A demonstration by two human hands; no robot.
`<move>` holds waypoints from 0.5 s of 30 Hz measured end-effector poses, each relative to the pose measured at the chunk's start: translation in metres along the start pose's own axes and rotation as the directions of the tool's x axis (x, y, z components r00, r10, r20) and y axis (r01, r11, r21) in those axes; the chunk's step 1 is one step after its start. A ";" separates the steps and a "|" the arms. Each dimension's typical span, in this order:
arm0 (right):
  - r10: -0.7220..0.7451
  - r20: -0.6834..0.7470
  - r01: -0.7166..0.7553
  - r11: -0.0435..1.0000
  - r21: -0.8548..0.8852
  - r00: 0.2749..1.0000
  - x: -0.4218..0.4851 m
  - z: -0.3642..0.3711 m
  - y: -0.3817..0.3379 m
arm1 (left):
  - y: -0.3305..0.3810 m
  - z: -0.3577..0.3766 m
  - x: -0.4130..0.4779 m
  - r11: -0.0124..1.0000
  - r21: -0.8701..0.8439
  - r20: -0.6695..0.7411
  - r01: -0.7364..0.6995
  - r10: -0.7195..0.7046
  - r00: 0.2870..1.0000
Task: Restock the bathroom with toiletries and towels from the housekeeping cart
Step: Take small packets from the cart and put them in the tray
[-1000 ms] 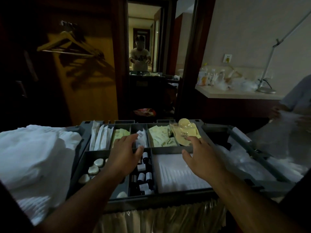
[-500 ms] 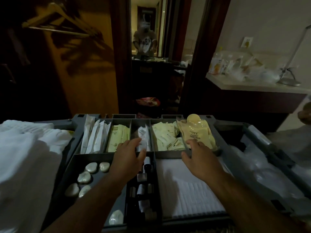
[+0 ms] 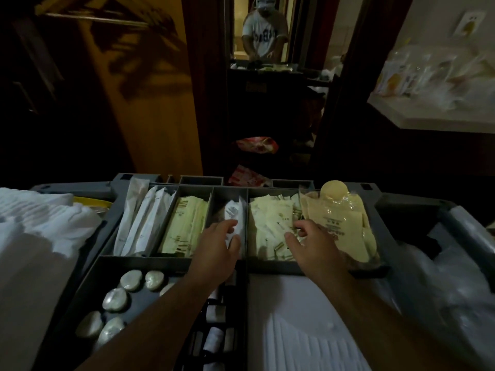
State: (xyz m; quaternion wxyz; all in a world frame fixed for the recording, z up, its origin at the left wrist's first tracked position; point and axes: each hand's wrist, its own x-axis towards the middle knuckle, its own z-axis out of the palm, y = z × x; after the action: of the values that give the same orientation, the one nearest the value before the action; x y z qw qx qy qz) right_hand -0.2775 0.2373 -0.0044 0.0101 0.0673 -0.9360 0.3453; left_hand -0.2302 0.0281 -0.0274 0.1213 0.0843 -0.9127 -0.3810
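The grey cart tray (image 3: 115, 188) holds divided compartments of toiletries. My left hand (image 3: 218, 249) reaches into the narrow middle compartment and its fingers touch a white packet (image 3: 235, 214) there. My right hand (image 3: 312, 243) hovers with loosely spread fingers over the pale yellow sachets (image 3: 270, 223), its fingertips touching them. A clear bag of yellow items (image 3: 340, 218) lies just right of that hand. Long white sachets (image 3: 144, 215) and yellow-green packets (image 3: 184, 223) fill the compartments further left.
Wrapped round soaps (image 3: 131, 281) lie in the front left compartment, small bottles (image 3: 215, 314) in the middle one, a white ribbed mat (image 3: 294, 330) at front right. White towels (image 3: 34, 236) pile on the left. A counter (image 3: 428, 119) stands far right; a mirror shows a person (image 3: 263, 33).
Both hands have moved forward, from the tray's front row to the back compartments. The view has tilted down and closer to the tray.
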 end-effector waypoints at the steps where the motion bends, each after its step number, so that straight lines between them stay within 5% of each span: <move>1: -0.018 0.005 0.018 1.000 0.007 1.000 0.006 0.004 0.003 | 0.000 0.004 0.007 1.000 -0.010 -0.012 0.005 -0.005 1.000; 8: -0.095 0.077 0.098 0.995 -0.030 0.992 0.049 0.021 0.010 | 0.008 0.034 0.042 0.994 -0.112 -0.128 -0.013 -0.002 0.992; 15: -0.012 0.161 0.046 0.976 -0.212 0.987 0.060 0.040 0.013 | -0.009 0.055 0.045 0.998 0.036 -0.201 0.056 -0.048 0.978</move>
State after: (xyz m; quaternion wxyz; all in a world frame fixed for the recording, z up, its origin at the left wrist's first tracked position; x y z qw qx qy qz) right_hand -0.3379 0.2140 -0.0395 -0.0523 0.1069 -0.9645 0.2356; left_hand -0.2887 0.0481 -0.0641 0.2006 0.1486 -0.9011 -0.3544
